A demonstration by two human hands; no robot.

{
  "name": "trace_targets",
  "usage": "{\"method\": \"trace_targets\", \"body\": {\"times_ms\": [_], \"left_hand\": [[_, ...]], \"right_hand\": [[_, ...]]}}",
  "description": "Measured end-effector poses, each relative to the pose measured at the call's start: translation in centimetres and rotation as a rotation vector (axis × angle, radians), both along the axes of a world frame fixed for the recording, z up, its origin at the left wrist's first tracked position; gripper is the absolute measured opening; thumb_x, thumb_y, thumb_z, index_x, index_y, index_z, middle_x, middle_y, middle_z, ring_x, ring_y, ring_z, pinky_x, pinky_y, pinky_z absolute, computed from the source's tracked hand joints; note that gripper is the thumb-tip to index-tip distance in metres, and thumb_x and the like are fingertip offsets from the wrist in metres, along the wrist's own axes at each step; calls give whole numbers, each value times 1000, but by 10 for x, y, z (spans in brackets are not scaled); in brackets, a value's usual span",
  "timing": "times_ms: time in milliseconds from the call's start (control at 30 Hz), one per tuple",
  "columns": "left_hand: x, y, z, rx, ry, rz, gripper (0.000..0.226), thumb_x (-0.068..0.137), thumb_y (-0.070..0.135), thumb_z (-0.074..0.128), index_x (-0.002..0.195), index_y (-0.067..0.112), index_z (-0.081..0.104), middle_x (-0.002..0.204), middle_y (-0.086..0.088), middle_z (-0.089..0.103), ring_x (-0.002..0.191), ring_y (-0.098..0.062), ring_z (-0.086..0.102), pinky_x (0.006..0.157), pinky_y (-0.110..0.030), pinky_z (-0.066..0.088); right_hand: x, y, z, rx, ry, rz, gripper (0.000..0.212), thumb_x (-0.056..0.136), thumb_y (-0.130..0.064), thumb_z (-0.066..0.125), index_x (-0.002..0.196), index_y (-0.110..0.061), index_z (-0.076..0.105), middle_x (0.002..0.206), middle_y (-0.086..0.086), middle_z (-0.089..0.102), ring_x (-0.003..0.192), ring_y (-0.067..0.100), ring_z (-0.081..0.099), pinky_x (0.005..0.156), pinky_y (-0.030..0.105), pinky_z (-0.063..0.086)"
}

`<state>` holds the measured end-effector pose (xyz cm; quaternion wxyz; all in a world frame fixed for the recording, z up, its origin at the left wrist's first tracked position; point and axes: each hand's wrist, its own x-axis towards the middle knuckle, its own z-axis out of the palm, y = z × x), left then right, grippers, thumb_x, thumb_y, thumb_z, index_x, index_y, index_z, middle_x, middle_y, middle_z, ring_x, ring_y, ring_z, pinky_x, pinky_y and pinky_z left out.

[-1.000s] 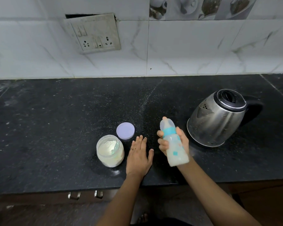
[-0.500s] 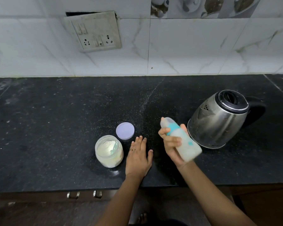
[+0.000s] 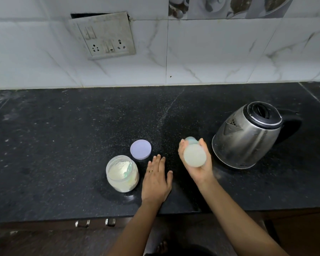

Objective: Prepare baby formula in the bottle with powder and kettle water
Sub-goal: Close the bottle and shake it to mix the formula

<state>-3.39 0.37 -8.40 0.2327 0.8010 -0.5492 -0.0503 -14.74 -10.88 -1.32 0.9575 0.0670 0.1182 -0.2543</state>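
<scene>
My right hand (image 3: 199, 169) grips the baby bottle (image 3: 194, 156) above the black counter, tipped so its milky base faces me and its teal collar points away; the bottle is motion-blurred. My left hand (image 3: 156, 179) rests flat on the counter with fingers straight, between the bottle and the open powder jar (image 3: 122, 173). The jar holds white powder with a scoop inside. Its lilac lid (image 3: 140, 149) lies flat just behind it. The steel kettle (image 3: 248, 134) with a black lid and handle stands to the right of the bottle.
The black stone counter (image 3: 63, 145) runs the full width, with its front edge near my forearms. A white tiled wall with a socket plate (image 3: 103, 36) stands behind. Drawer handles (image 3: 95, 223) show below the counter edge.
My right hand has swung the bottle from upright, through a tilt to the right, to base-toward-me. My left hand, the jar, lid and kettle have stayed put.
</scene>
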Motion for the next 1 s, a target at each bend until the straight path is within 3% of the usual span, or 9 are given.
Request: {"method": "trace_targets", "body": {"times_ms": [200, 267, 333, 433, 500, 567, 633, 800, 1000], "left_hand": [[0, 0, 1, -4, 17, 3, 56, 93, 38, 36, 135, 4, 50, 143, -15, 47, 137, -25, 38, 117, -29, 9], [0, 0, 2, -3, 16, 0, 56, 93, 38, 36, 135, 4, 50, 144, -15, 47, 138, -25, 37, 117, -28, 8], [0, 0, 3, 1, 16, -3, 56, 93, 38, 35, 136, 5, 50, 144, -15, 46, 138, -24, 37, 117, -28, 8], [1, 0, 2, -17, 28, -1, 57, 93, 39, 34, 137, 6, 49, 145, -13, 45, 139, -23, 35, 117, -28, 9], [1, 0, 2, -12, 32, -3, 57, 93, 39, 34, 137, 7, 48, 146, -13, 44, 140, -22, 33, 117, -27, 7], [1, 0, 3, -11, 26, -9, 57, 93, 39, 34, 138, 6, 47, 147, -13, 43, 140, -23, 32, 117, -27, 5], [1, 0, 4, -9, 27, -13, 57, 94, 39, 33, 139, 6, 46, 148, -13, 42, 141, -22, 31, 117, -27, 4], [1, 0, 4, -16, 42, -12, 56, 93, 38, 35, 138, 7, 46, 147, -12, 43, 140, -22, 32, 117, -25, 4], [1, 0, 3, 1, 33, -8, 58, 93, 40, 33, 138, 7, 47, 147, -12, 43, 140, -22, 33, 117, -27, 6]], "right_hand": [[7, 13, 11, -381, -19, 43, 53, 84, -26, 67, 126, -7, 41, 100, 17, 55, 65, 20, 58, 60, 30, 54], [13, 7, 5, -151, 95, 0, 67, 69, -16, 82, 123, -6, 43, 97, 17, 60, 69, 24, 62, 61, 37, 56], [18, -1, -3, 54, -85, -16, 67, 69, -14, 82, 123, -5, 45, 102, 16, 56, 74, 25, 63, 65, 38, 57], [17, 10, 7, -241, 19, 34, 48, 87, -27, 63, 122, -1, 43, 104, 17, 52, 69, 20, 57, 64, 29, 52], [20, 13, 16, -313, 16, 32, 49, 83, -25, 68, 119, -1, 44, 103, 17, 55, 70, 22, 60, 64, 32, 54], [21, 6, 11, -86, 130, -33, 65, 67, -13, 83, 120, -2, 48, 101, 18, 58, 72, 26, 64, 62, 39, 57], [23, -4, 7, 124, -47, -56, 68, 63, -9, 85, 120, 0, 49, 99, 19, 57, 73, 29, 65, 62, 41, 58], [16, 6, 31, -330, -41, 42, 52, 84, -27, 65, 125, -7, 39, 103, 18, 52, 70, 23, 60, 65, 32, 55], [24, 0, 42, 127, -104, -35, 60, 72, -20, 78, 120, 0, 47, 104, 17, 54, 77, 31, 65, 63, 43, 59]]}}
